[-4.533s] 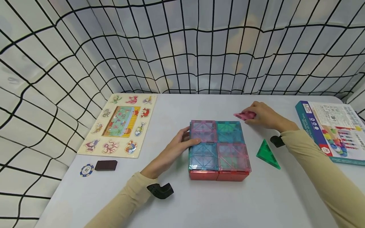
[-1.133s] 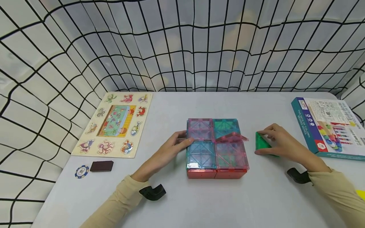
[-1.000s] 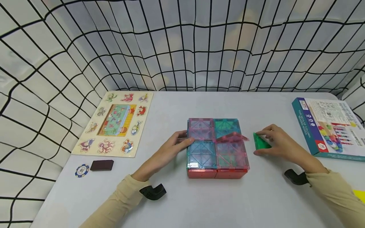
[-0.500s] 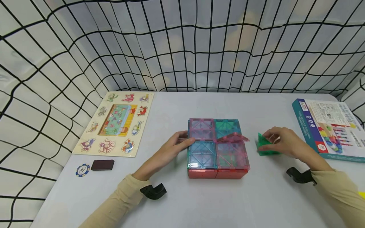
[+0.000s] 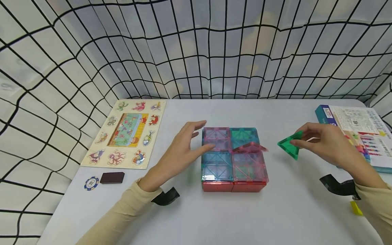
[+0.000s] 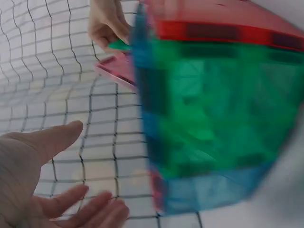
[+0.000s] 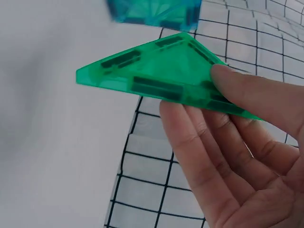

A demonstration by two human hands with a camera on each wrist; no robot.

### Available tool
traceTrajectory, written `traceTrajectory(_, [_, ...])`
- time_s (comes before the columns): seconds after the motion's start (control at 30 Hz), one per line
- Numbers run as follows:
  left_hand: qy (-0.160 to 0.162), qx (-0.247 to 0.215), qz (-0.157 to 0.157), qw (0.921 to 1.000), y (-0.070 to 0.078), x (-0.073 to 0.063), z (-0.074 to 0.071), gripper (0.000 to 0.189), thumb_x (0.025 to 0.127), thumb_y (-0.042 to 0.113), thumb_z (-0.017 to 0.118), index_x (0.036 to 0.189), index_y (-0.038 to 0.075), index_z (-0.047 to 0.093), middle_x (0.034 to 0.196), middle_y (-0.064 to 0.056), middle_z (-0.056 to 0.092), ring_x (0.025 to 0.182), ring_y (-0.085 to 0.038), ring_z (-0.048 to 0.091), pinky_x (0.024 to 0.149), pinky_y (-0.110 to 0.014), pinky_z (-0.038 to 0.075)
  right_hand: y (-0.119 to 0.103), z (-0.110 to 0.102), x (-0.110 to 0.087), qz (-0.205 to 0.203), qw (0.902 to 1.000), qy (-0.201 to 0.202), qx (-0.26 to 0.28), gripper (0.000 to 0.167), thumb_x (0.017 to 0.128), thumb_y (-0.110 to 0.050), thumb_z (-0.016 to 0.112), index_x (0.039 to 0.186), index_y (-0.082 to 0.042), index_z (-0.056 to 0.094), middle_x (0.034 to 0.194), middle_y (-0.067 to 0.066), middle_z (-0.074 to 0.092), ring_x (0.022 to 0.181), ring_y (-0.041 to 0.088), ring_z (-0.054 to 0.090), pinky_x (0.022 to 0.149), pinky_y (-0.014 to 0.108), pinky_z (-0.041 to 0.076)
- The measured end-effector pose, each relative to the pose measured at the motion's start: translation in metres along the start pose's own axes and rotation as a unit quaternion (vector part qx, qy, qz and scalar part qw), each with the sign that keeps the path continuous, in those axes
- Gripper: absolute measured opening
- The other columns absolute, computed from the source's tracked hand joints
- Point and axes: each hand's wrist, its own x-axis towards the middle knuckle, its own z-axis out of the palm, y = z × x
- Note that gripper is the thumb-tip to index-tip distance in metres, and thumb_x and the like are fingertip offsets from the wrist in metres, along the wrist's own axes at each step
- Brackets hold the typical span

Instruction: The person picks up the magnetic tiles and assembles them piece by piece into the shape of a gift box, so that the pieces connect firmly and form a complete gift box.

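Observation:
A low box of translucent magnetic tiles (image 5: 217, 166) sits mid-table, with pink and blue-green squares on top and red sides facing me. Across its top right part stands a tilted pink triangular tile (image 5: 249, 147). My right hand (image 5: 333, 146) pinches a green triangular tile (image 5: 288, 147) between thumb and fingers, held above the table right of the box. In the right wrist view the thumb lies over one corner of the green tile (image 7: 161, 71), fingers beneath. My left hand (image 5: 176, 156) is spread at the box's left side; the left wrist view shows it apart from the box.
A wooden sea-animal puzzle board (image 5: 144, 132) lies at the left, with a blue-white chip (image 5: 91, 183) and a dark brown block (image 5: 112, 177) in front. A product box (image 5: 352, 114) lies at the right. A yellow piece (image 5: 356, 208) shows beside the right sleeve. Black netting surrounds the table.
The pink triangular tile went from my right hand onto the box. My right hand then took the green triangular tile from the table and lifted it. My left hand has come off the box.

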Motion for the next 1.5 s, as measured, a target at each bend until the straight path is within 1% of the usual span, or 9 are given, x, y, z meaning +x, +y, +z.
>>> traceTrajectory(0.17, [-0.054, -0.006, 0.126, 0.9905, 0.025, 0.021, 0.013, 0.048, 0.093, 0.014, 0.082, 0.134, -0.001, 0.062, 0.128, -0.014, 0.066, 0.118, -0.026, 0.066, 0.103, -0.036, 0.054, -0.008, 0.001, -0.004, -0.015, 0.9996, 0.016, 0.019, 0.021, 0.089, -0.004, 0.083, 0.109, -0.004, 0.075, 0.092, 0.01, 0.073, 0.079, -0.009, 0.065, 0.071, 0.004, 0.05])
traceTrajectory(0.4, [-0.164, 0.081, 0.128, 0.9748, 0.035, 0.043, 0.029, 0.024, 0.096, 0.011, 0.077, 0.117, 0.0, 0.072, 0.107, -0.006, 0.073, 0.094, -0.014, 0.069, 0.082, -0.018, 0.055, -0.012, 0.003, -0.009, -0.003, 0.9996, 0.027, 0.011, 0.021, 0.09, -0.007, 0.083, 0.109, -0.005, 0.075, 0.093, 0.009, 0.074, 0.08, -0.002, 0.07, 0.068, 0.008, 0.051])
traceTrajectory(0.57, [-0.149, 0.098, 0.132, 0.9751, 0.032, 0.042, 0.027, 0.013, 0.097, 0.009, 0.075, 0.109, 0.002, 0.076, 0.098, -0.004, 0.074, 0.084, -0.01, 0.066, 0.074, -0.017, 0.053, -0.013, 0.001, -0.013, -0.019, 0.9984, 0.054, -0.003, 0.021, 0.087, -0.004, 0.085, 0.105, -0.006, 0.074, 0.092, 0.012, 0.077, 0.086, 0.027, 0.078, 0.067, 0.007, 0.049])
traceTrajectory(0.67, [-0.136, 0.107, 0.132, 0.9759, 0.03, 0.038, 0.025, 0.012, 0.098, 0.009, 0.075, 0.108, 0.003, 0.076, 0.097, -0.003, 0.074, 0.084, -0.01, 0.066, 0.074, -0.018, 0.054, -0.012, 0.001, -0.015, -0.024, 0.9975, 0.066, 0.006, 0.021, 0.088, -0.001, 0.083, 0.105, -0.003, 0.072, 0.095, 0.016, 0.076, 0.088, 0.029, 0.078, 0.07, 0.003, 0.047])
traceTrajectory(0.83, [-0.11, 0.095, 0.137, 0.9798, 0.027, 0.032, 0.016, 0.01, 0.096, 0.006, 0.076, 0.105, 0.002, 0.076, 0.098, -0.004, 0.075, 0.088, -0.011, 0.069, 0.079, -0.018, 0.056, -0.016, 0.003, -0.017, -0.018, 0.9956, 0.081, 0.042, 0.022, 0.089, 0.002, 0.081, 0.108, -0.002, 0.071, 0.1, 0.016, 0.075, 0.087, -0.016, 0.063, 0.072, 0.004, 0.048])
traceTrajectory(0.93, [-0.086, 0.077, 0.131, 0.9846, 0.024, 0.026, 0.005, 0.01, 0.095, 0.004, 0.076, 0.105, 0.001, 0.075, 0.1, -0.005, 0.075, 0.089, -0.012, 0.071, 0.08, -0.021, 0.058, -0.021, 0.007, -0.017, -0.035, 0.9911, 0.101, 0.079, 0.023, 0.089, 0.007, 0.079, 0.108, 0.0, 0.069, 0.1, 0.0, 0.074, 0.087, -0.016, 0.065, 0.076, 0.004, 0.05])
traceTrajectory(1.07, [-0.058, 0.079, 0.105, 0.9896, 0.018, 0.015, -0.013, 0.012, 0.093, 0.005, 0.079, 0.105, 0.003, 0.076, 0.1, -0.003, 0.075, 0.089, -0.013, 0.072, 0.083, -0.028, 0.06, -0.03, 0.015, -0.015, -0.058, 0.9817, 0.109, 0.146, 0.023, 0.092, 0.01, 0.074, 0.112, 0.002, 0.066, 0.099, -0.015, 0.072, 0.085, -0.004, 0.071, 0.08, 0.007, 0.052])
traceTrajectory(1.27, [-0.062, 0.085, 0.096, 0.9898, 0.004, 0.002, -0.02, 0.012, 0.093, 0.005, 0.079, 0.104, 0.003, 0.077, 0.099, -0.001, 0.074, 0.09, -0.013, 0.072, 0.084, -0.036, 0.062, -0.044, 0.035, -0.009, -0.078, 0.9652, 0.089, 0.233, 0.02, 0.095, 0.013, 0.068, 0.113, 0.007, 0.063, 0.101, -0.003, 0.073, 0.082, 0.01, 0.074, 0.08, 0.015, 0.055])
traceTrajectory(1.5, [-0.053, 0.081, 0.097, 0.9906, 0.0, -0.002, -0.019, 0.013, 0.094, 0.004, 0.077, 0.107, 0.003, 0.075, 0.102, -0.002, 0.074, 0.093, -0.016, 0.072, 0.084, -0.033, 0.061, -0.054, 0.063, 0.005, -0.106, 0.9294, 0.066, 0.347, 0.018, 0.094, 0.017, 0.066, 0.111, 0.012, 0.06, 0.104, 0.004, 0.071, 0.086, 0.014, 0.076, 0.084, 0.021, 0.06])
